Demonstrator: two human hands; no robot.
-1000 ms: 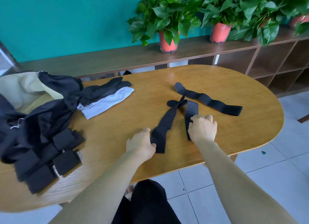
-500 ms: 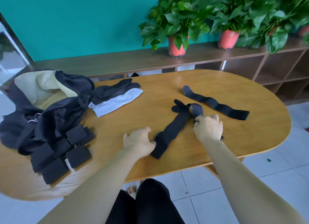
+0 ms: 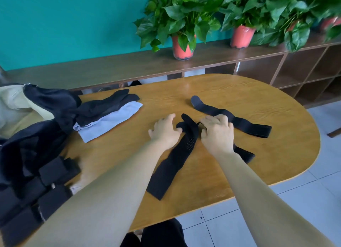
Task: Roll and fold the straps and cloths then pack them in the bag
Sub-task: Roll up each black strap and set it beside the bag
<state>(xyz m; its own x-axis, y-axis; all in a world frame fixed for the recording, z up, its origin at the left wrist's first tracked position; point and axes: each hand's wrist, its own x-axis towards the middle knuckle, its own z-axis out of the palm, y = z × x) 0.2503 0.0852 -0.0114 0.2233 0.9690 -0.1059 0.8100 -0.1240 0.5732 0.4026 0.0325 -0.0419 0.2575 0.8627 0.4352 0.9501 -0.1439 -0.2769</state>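
Straps lie on the middle of the oval wooden table [image 3: 239, 92]: a perforated black strap [image 3: 177, 160] runs from the near edge up to a bunched far end between both hands, and a second strap [image 3: 232, 117] lies just beyond, to the right. The left hand [image 3: 165, 131] rests with fingers loosely curled, their tips touching the bunched end; the right hand [image 3: 216, 132] is curled over the other side of it, apparently pinching the fabric, though its fingertips are hidden. This strap looks light, limp and slightly grippy, so it should roll easily but will likely spring loose unless the roll is pinched at both sides of the end. Folded cloths [image 3: 108, 114], dark over pale, lie to the far left, touching the open bag [image 3: 33, 117] that slumps over the left edge. Bare tabletop lies around the hands for rolling toward the near edge, but the strap's near tip sits close to that edge and could slip off.
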